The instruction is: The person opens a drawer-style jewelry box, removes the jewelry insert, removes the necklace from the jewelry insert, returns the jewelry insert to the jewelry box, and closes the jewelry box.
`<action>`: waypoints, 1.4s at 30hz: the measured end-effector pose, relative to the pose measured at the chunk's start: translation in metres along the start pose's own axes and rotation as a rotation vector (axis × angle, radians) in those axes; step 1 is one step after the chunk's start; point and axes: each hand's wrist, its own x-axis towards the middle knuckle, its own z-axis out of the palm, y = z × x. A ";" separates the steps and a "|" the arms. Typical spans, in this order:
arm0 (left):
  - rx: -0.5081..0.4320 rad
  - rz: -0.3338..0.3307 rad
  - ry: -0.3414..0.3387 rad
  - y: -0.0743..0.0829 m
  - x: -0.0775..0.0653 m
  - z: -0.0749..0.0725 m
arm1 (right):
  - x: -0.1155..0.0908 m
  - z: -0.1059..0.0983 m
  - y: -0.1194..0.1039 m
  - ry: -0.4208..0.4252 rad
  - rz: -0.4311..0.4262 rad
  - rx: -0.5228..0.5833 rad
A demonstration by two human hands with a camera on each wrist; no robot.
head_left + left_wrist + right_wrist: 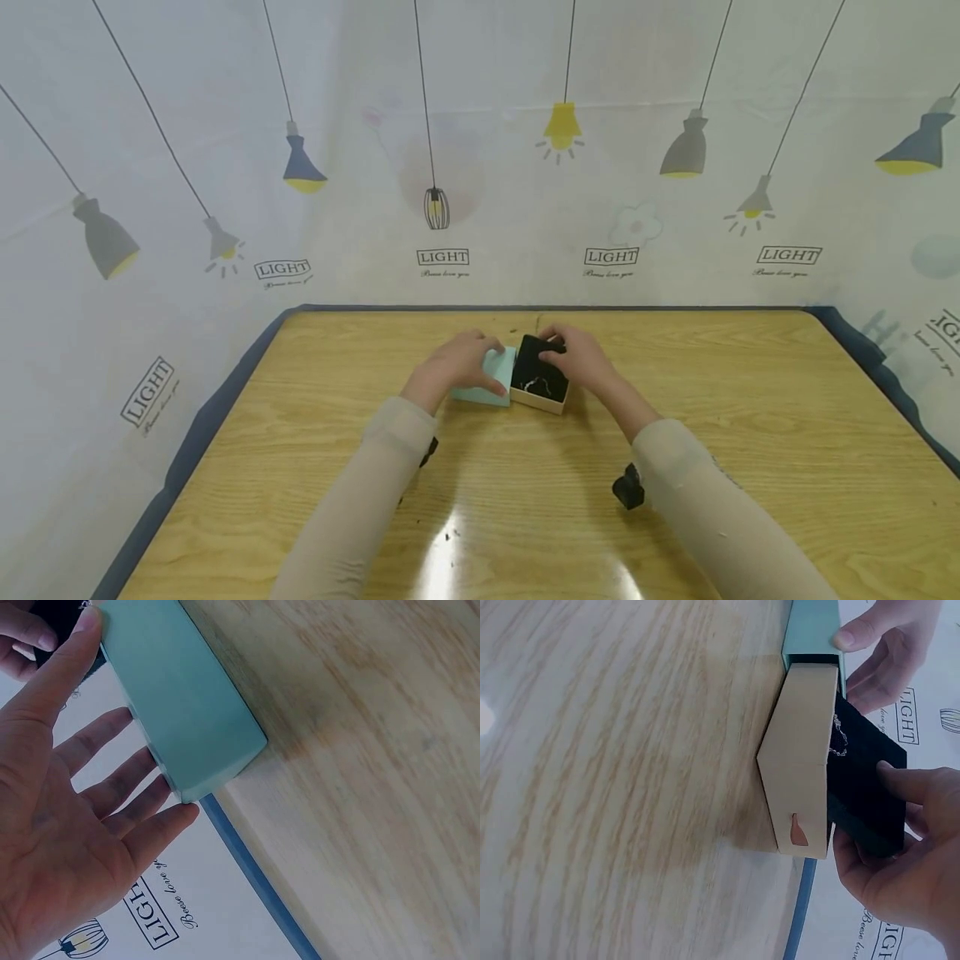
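Observation:
A mint-green jewelry box sleeve lies on the table, gripped across its top by my left hand, thumb at one edge and fingertips at the opposite one. The beige drawer tray sticks out of the sleeve's right end, with a small brownish ribbon tab on its end. My right hand pinches a black pad between thumb and fingers. In the right wrist view the pad is tilted, its outer end raised above the tray. A thin silvery chain lies on the pad.
The wood-grain table has a dark blue border along its edge. Behind it hangs a white cloth printed with lamps. Black wrist devices show below the forearms. Small dark specks dot the near tabletop.

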 end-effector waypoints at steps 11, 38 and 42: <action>0.001 0.005 0.005 -0.001 0.000 0.001 | 0.000 0.002 0.003 -0.050 -0.033 0.063; -0.009 0.003 -0.006 0.002 -0.001 -0.002 | -0.006 -0.017 -0.001 0.103 -0.028 0.178; -0.005 0.008 -0.008 0.002 0.000 -0.001 | -0.009 -0.022 -0.003 0.143 -0.009 0.257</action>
